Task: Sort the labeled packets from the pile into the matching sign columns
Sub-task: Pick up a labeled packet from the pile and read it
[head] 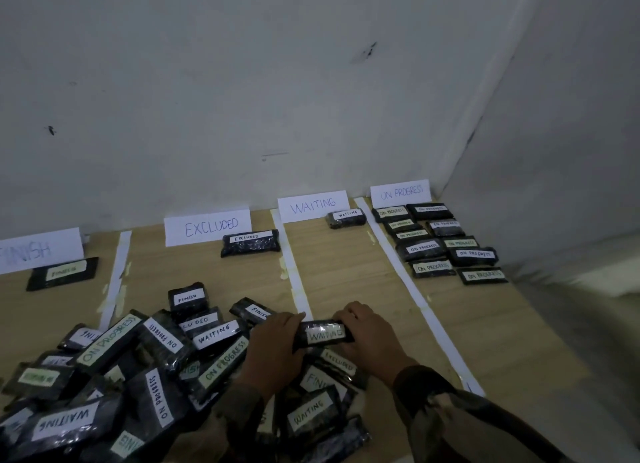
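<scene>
A black packet labeled WAITING point(323, 334) is held between both my hands just above the pile's right edge. My left hand point(277, 345) grips its left end and my right hand point(367, 334) grips its right end. The pile of black labeled packets point(145, 365) covers the near left of the table. Four paper signs stand at the wall: FINISH point(38, 249), EXCLUDED point(207, 225), WAITING point(313, 205), ON PROGRESS point(401, 192). One packet lies in each of the FINISH point(62, 274), EXCLUDED point(250, 243) and WAITING point(347, 217) columns; several fill the ON PROGRESS column point(440, 243).
White paper strips point(408, 282) divide the wooden table point(349, 272) into columns. A grey wall runs behind the signs and a second wall closes the right side. The table's right edge point(540, 310) drops off beyond the ON PROGRESS column.
</scene>
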Available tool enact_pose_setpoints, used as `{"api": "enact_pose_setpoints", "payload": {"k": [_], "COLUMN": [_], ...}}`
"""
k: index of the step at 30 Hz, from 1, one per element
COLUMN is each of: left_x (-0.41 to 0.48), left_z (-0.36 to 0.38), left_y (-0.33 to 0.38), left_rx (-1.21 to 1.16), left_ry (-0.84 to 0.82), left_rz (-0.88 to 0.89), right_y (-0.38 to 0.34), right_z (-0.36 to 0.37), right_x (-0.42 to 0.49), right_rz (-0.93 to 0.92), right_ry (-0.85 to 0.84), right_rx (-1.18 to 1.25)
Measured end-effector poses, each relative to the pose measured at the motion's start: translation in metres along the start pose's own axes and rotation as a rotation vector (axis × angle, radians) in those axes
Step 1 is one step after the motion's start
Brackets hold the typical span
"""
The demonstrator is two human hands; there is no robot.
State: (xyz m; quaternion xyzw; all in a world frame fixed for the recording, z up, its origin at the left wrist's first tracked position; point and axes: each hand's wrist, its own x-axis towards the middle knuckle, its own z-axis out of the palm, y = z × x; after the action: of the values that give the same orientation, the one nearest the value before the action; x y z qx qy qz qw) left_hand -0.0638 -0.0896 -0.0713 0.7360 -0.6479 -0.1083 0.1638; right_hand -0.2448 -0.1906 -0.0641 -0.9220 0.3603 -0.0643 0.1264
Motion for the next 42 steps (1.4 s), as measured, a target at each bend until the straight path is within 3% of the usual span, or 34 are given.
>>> {"api": "enact_pose_setpoints", "payload": {"k": [8,18,30,42], "left_x": [0.037,0.105,0.155,0.161], "left_z": [-0.010,0.002,0.023,0.030], "left_y": [-0.008,-0.031,-0.068,-0.075], "left_rx": [0.076,0.067,-0.005,0.012], "left_ry": [0.105,0.102,0.102,0.084], "left_rz": [0.027,-0.146,-0.252,-0.265], "right_y": [0.025,0.068,0.084,0.089], "right_z": [-0.020,-0.027,-0.005,0.021], "right_x": [0.040,0.152,0.268,0.303], "right_rz": [0.060,0.009,-0.057,-0.054], "right_ry": [0.061,0.068,0.036,-0.074], "right_rx": [-0.100,-0.143,-0.092,-0.207]}}
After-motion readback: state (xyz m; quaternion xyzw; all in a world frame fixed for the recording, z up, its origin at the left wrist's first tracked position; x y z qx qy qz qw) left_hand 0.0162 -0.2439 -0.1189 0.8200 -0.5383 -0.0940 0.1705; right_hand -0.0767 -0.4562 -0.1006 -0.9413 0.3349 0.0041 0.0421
